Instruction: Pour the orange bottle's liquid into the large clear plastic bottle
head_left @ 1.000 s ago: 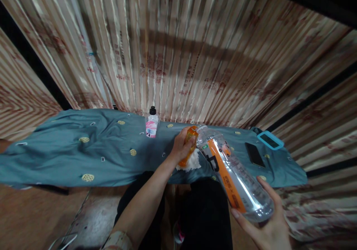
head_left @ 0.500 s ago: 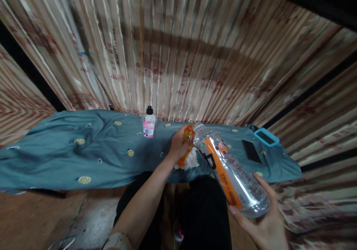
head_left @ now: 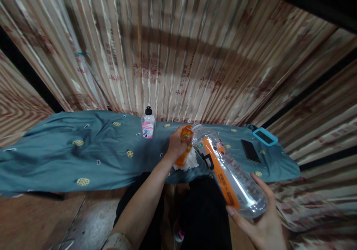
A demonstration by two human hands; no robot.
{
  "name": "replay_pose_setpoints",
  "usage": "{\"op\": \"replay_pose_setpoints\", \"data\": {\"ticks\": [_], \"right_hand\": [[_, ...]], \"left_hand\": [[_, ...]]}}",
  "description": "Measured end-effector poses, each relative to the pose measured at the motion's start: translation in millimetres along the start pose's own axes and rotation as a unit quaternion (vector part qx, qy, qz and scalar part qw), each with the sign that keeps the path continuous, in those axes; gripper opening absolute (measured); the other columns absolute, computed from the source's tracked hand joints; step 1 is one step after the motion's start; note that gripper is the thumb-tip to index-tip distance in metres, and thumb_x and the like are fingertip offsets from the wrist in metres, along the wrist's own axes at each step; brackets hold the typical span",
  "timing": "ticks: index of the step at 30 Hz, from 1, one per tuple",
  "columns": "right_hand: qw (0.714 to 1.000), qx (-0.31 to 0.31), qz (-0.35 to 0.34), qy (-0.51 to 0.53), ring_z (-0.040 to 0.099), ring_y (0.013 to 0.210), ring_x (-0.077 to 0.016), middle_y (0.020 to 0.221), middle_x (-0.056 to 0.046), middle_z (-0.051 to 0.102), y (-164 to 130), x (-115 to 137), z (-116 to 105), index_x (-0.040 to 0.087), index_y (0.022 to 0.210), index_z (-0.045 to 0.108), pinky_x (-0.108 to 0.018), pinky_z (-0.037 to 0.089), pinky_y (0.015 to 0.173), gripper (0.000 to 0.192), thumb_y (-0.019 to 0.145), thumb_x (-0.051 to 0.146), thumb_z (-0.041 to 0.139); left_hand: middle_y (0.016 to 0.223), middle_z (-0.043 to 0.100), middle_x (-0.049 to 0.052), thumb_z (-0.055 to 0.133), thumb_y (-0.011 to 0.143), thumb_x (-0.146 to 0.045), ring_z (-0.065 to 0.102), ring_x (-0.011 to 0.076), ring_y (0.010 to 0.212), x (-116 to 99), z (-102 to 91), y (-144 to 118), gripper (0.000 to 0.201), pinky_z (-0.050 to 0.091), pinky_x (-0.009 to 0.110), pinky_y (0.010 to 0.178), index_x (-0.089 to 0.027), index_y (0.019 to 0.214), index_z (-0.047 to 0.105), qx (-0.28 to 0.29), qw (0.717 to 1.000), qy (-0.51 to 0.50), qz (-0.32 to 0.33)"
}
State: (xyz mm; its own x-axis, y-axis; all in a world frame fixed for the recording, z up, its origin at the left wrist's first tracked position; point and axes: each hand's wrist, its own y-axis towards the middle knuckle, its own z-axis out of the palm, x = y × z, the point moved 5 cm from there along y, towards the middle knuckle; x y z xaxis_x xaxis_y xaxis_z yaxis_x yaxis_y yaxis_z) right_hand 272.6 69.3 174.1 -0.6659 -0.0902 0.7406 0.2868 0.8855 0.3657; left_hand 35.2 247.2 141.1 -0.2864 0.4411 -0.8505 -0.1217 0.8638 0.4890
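An orange see-through bottle (head_left: 182, 157) is gripped by my left hand (head_left: 175, 146), upright on or just above a crumpled white tissue (head_left: 192, 161). My right hand (head_left: 262, 216) holds a large clear plastic bottle (head_left: 240, 175) with an orange and silver label by its base. This bottle is tilted, its mouth end up at the left, close to the top of the orange bottle. Whether the two mouths touch, I cannot tell. Any liquid passing between them is not visible.
A clear bottle with a black cap and pink label (head_left: 148, 123) stands left of my hands on the teal cloth (head_left: 108, 161). To the right lie a black phone (head_left: 250, 151) and a light-blue framed device (head_left: 264, 136). A striped curtain (head_left: 173, 57) hangs behind.
Very little differs. Both bottles stay in my hands in nearly the same pose, and the whole view has shifted slightly.
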Motion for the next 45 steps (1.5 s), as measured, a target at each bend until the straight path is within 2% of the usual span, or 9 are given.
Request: {"op": "replay_pose_setpoints", "data": {"ticks": [7,14,22,27,34,39,45], "right_hand": [[1.000,-0.004,-0.002,0.005,0.054,0.113,-0.0300,0.128,-0.012,0.054,-1,-4,0,0.018,0.137,0.043,-0.044,0.042,0.093,0.095,0.060,0.064,0.074],[1.000,-0.001,-0.004,0.005,0.054,0.112,-0.0285,0.127,-0.012,0.054,0,1,-1,0.017,0.137,0.042,-0.041,0.042,0.093,0.094,0.062,0.065,0.072],[1.000,-0.005,-0.018,-0.018,0.055,0.112,-0.0280,0.127,-0.011,0.055,1,-1,-4,0.020,0.137,0.043,-0.039,0.047,0.088,0.092,0.063,0.068,0.071],[0.996,0.005,-0.077,-0.044,0.058,0.108,-0.0275,0.126,-0.011,0.055,4,-13,-5,0.022,0.136,0.044,-0.037,0.051,0.081,0.091,0.061,0.061,0.077],[0.994,0.006,-0.095,-0.063,0.059,0.107,-0.0278,0.128,-0.011,0.055,5,-20,-7,0.023,0.139,0.042,-0.036,0.053,0.079,0.089,0.064,0.060,0.075],[0.989,0.014,-0.121,-0.081,0.060,0.106,-0.0281,0.127,-0.012,0.055,6,-24,-8,0.024,0.140,0.040,-0.037,0.053,0.078,0.090,0.065,0.057,0.076],[0.990,0.014,-0.121,-0.076,0.061,0.105,-0.0273,0.128,-0.012,0.055,7,-25,-8,0.024,0.141,0.039,-0.036,0.054,0.077,0.091,0.064,0.057,0.077]], "left_hand": [[0.094,0.072,0.006,0.061,0.085,-0.041,0.067,0.0206,0.083,-2,-0.1,1,0.030,0.051,0.031,0.078,-0.018,0.103,0.061,0.007,1.000,0.006,-0.003],[0.107,0.070,0.009,0.061,0.085,-0.036,0.067,0.0232,0.097,0,4.1,-1,0.032,0.050,0.035,0.088,-0.018,0.111,0.058,0.004,1.000,0.005,0.007],[0.098,0.071,0.007,0.060,0.085,-0.040,0.068,0.0228,0.088,0,7.5,-2,0.028,0.051,0.033,0.080,-0.020,0.106,0.058,0.010,1.000,-0.002,-0.002],[0.099,0.072,0.007,0.062,0.085,-0.039,0.068,0.0223,0.089,0,7.5,-2,0.028,0.051,0.033,0.081,-0.020,0.106,0.058,-0.002,1.000,0.005,-0.001],[0.099,0.071,0.007,0.066,0.081,-0.041,0.069,0.0214,0.088,2,9.5,-2,0.035,0.052,0.033,0.081,-0.019,0.107,0.059,-0.011,1.000,0.007,-0.004],[0.099,0.071,0.007,0.071,0.076,-0.036,0.069,0.0226,0.088,1,9.3,-2,0.038,0.052,0.035,0.081,-0.019,0.107,0.058,-0.005,1.000,0.010,-0.008],[0.100,0.072,0.006,0.073,0.073,-0.032,0.069,0.0218,0.090,-1,8.0,-2,0.038,0.052,0.033,0.082,-0.021,0.107,0.059,-0.001,1.000,0.008,-0.013]]}}
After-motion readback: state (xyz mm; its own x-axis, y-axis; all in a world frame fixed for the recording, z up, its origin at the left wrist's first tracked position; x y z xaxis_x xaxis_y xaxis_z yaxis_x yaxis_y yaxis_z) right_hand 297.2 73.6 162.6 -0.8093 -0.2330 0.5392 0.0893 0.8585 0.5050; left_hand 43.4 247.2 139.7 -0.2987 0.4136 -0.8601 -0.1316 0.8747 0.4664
